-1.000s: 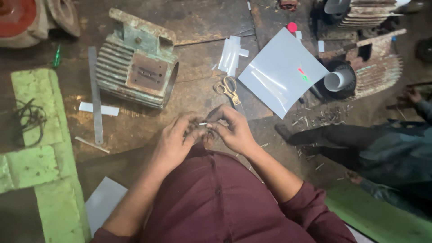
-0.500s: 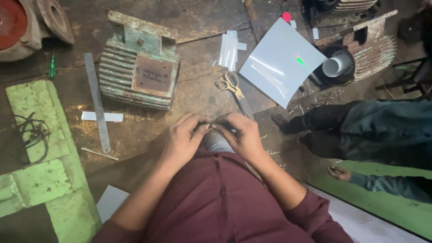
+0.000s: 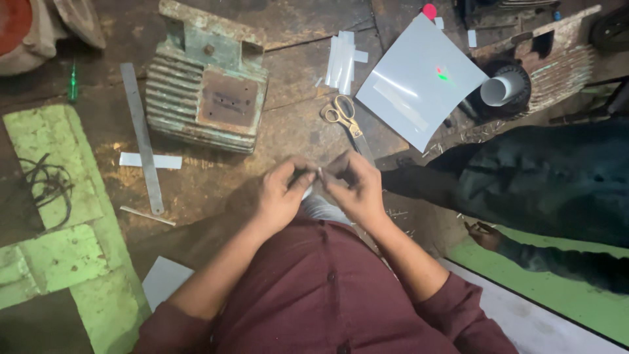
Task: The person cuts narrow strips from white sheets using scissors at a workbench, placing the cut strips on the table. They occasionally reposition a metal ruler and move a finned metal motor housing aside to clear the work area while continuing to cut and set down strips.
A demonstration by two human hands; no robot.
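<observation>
My left hand and my right hand meet in front of my chest, fingertips pinched together. Between them is a small pale strip, mostly hidden by my fingers, and both hands grip it. Just beyond my right hand, yellow-handled scissors lie on the dark floor. Farther off lie a pile of cut white strips and a large white sheet.
A ribbed, rusty motor housing stands ahead on the left, next to a metal ruler and a white strip. Green boards with black wire lie far left. Another person in dark clothing sits at right.
My hands have stayed pinched together on the strip, shifting only slightly. The view has drifted a little over the floor; the things on it have not moved.
</observation>
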